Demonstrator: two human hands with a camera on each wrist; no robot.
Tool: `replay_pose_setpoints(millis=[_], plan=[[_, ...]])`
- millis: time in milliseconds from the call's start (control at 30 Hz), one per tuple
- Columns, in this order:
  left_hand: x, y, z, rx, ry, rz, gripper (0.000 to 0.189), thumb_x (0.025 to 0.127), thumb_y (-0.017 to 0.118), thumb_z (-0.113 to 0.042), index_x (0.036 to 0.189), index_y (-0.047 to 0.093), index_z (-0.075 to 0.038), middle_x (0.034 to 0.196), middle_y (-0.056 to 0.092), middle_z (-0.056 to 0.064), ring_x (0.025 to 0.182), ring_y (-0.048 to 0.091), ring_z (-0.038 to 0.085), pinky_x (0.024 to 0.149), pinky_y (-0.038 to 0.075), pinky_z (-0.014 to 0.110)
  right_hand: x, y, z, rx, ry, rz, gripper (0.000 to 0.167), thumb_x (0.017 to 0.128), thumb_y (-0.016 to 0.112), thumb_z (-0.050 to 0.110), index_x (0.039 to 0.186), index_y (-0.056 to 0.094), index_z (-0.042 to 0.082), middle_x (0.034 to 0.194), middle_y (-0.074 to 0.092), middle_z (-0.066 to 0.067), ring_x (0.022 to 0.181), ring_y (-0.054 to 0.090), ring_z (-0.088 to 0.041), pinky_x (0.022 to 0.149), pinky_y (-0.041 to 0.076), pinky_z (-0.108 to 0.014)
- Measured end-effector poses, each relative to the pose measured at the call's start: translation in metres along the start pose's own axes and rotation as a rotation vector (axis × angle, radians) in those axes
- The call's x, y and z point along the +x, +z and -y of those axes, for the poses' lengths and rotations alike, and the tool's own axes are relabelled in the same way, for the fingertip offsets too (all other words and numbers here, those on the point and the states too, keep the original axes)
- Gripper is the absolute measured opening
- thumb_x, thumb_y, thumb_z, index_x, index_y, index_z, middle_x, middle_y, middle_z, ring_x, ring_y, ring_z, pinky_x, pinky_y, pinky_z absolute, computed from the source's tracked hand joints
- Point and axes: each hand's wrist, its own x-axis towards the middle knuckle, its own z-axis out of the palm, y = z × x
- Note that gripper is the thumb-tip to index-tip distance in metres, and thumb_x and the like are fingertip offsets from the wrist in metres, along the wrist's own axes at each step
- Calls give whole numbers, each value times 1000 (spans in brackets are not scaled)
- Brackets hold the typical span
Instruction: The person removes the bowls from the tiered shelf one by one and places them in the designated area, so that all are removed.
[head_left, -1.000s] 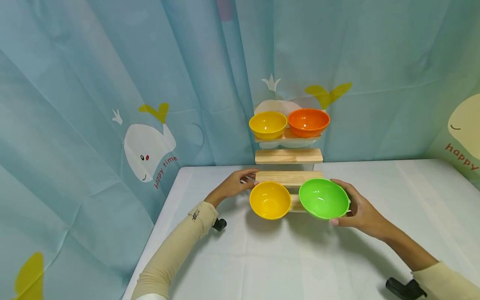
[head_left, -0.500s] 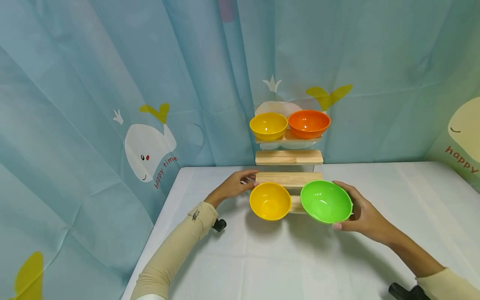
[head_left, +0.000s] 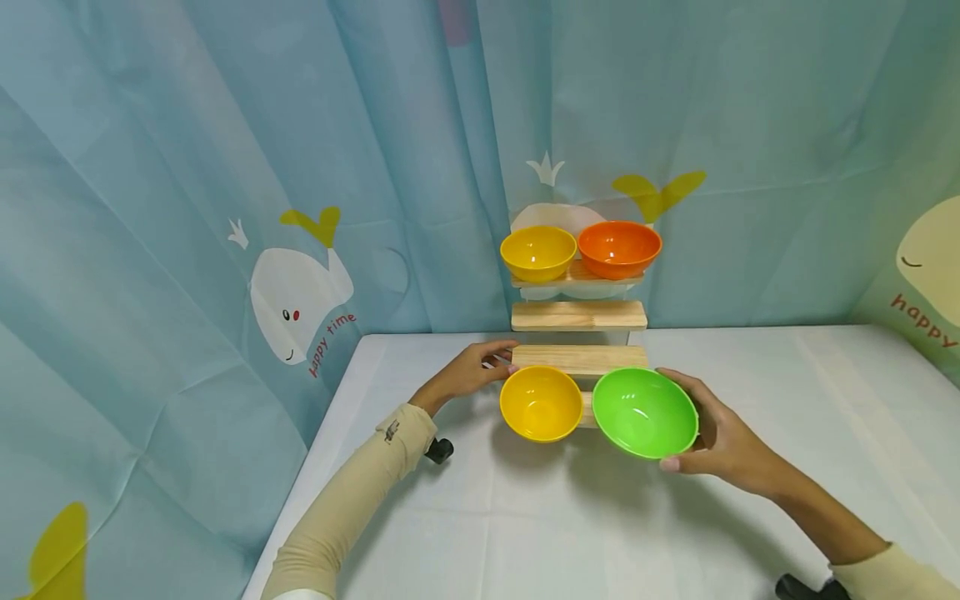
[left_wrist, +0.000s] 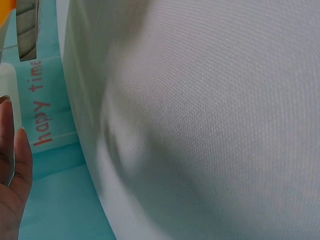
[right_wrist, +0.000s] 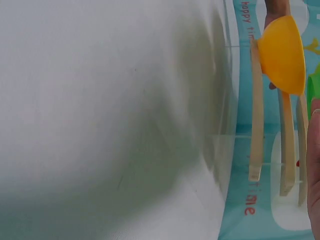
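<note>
My right hand [head_left: 723,437] grips a green bowl [head_left: 645,412] by its right side, thumb low and fingers behind. The bowl is held tilted in front of the right end of the lowest board of a wooden stepped rack [head_left: 577,358]. At the rack's left end, my left hand [head_left: 468,371] holds the board edge with thumb and fingers, partly hidden. Its thumb lies close to a yellow bowl [head_left: 540,404] standing on the lowest board. In the right wrist view that yellow bowl [right_wrist: 285,55] tilts outward on the board.
On the top board stand another yellow bowl [head_left: 538,252] and an orange bowl [head_left: 619,248], side by side. A white cloth [head_left: 525,533] covers the table. Behind the rack hangs a blue printed curtain [head_left: 420,167].
The green bowl and my right hand shift slightly right, then back left and nearer to me, and the bowl tilts more. The left hand stays in place.
</note>
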Motion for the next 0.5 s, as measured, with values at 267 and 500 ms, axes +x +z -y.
replay_pose_setpoints(millis=[267, 500], plan=[[-1, 0, -1, 6, -9, 2, 55, 101, 63, -31, 150, 48, -14, 135, 60, 13, 116, 61, 24, 97, 53, 37, 2, 7, 2, 23, -4, 26, 103, 73, 73, -17, 158, 18, 4, 148, 37, 7, 115, 56, -7, 77, 61, -33], [0, 0, 1, 9, -3, 1, 54, 101, 63, -31, 150, 49, -14, 136, 61, 13, 116, 61, 25, 96, 52, 37, 2, 17, 5, 25, -22, 51, 104, 73, 75, -14, 158, 19, 5, 148, 39, 8, 116, 56, -7, 76, 61, -34]])
